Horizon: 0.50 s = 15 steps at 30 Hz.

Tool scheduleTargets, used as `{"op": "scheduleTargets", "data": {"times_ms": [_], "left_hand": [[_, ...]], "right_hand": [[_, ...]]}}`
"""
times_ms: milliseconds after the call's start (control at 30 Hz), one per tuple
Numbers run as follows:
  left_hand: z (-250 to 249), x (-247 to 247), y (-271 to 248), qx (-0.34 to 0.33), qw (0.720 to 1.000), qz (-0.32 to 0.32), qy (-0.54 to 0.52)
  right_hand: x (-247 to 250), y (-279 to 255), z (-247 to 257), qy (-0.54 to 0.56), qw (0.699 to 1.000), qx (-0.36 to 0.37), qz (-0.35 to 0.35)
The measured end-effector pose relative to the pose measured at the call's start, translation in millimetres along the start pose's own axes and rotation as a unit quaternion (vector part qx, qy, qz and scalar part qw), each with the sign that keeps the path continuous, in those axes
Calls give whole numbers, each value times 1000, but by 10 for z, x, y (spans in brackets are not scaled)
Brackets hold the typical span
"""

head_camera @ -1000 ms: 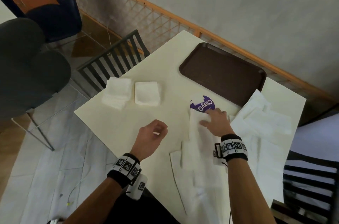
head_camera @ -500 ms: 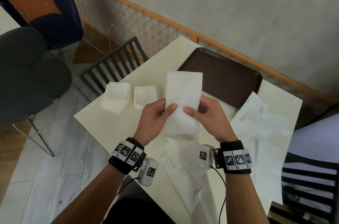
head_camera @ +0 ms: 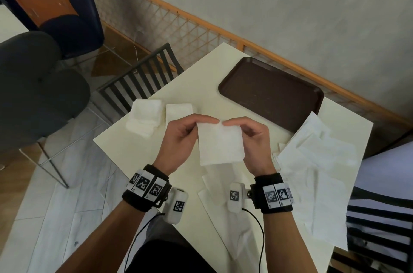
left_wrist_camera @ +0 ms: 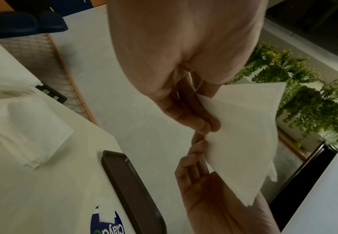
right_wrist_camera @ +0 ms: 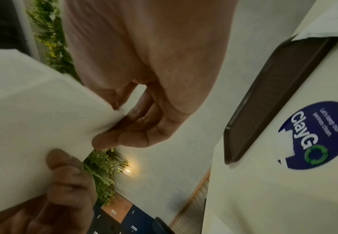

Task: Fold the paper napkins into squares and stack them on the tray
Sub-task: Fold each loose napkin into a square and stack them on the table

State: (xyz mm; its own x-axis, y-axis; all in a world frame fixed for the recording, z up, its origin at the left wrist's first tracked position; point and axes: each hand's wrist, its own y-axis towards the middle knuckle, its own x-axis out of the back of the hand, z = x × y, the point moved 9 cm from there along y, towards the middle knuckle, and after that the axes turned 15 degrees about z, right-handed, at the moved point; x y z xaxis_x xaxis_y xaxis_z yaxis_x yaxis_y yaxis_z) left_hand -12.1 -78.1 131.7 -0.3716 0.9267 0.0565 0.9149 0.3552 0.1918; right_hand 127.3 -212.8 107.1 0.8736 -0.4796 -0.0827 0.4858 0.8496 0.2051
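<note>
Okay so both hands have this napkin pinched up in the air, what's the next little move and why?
Probably press the fold flat, then carry it to the tray. The napkin already looks about square, pinched at its top edge by the left hand and the right hand, and the tray holds no napkins yet.

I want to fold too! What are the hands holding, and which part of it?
Both hands, left hand and right hand, pinch one folded napkin along its top edge.

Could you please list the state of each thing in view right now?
Napkin: folded, held off the table.
Left hand: pinching its top edge.
Right hand: pinching its top edge.
Tray: holds nothing.
Folded napkins: stacked on the table.
Unfolded napkins: lying loose.
</note>
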Motion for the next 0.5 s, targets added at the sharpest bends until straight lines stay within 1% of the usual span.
{"op": "scheduleTargets", "data": {"times_ms": [133, 233, 300, 367, 400, 433, 467, 500], "left_hand": [[-1, -4, -33, 15, 999, -7, -44], [-6, 1, -51, 15, 997, -11, -80], [3, 47, -72, 18, 996, -13, -91], [-1, 96, -95, 17, 998, -3, -61], [-16, 111, -109, 16, 999, 10, -28], [-46, 117, -119, 12, 1000, 27, 11], [-79, 113, -127, 5, 998, 46, 50], [-105, 105, -127, -4, 994, 64, 84]], "right_hand": [[-80, 43, -41, 67, 998, 2, 0], [-131, 62, -68, 86, 996, -9, 1], [-142, 80, -144, 110, 993, -41, -9], [-143, 99, -195, 146, 986, -83, -19], [-140, 110, -180, 134, 986, -100, -23], [-147, 132, -126, 89, 990, -109, -21], [-188, 163, -47, 13, 994, -106, -6], [-283, 199, 40, -80, 992, -91, 27]]}}
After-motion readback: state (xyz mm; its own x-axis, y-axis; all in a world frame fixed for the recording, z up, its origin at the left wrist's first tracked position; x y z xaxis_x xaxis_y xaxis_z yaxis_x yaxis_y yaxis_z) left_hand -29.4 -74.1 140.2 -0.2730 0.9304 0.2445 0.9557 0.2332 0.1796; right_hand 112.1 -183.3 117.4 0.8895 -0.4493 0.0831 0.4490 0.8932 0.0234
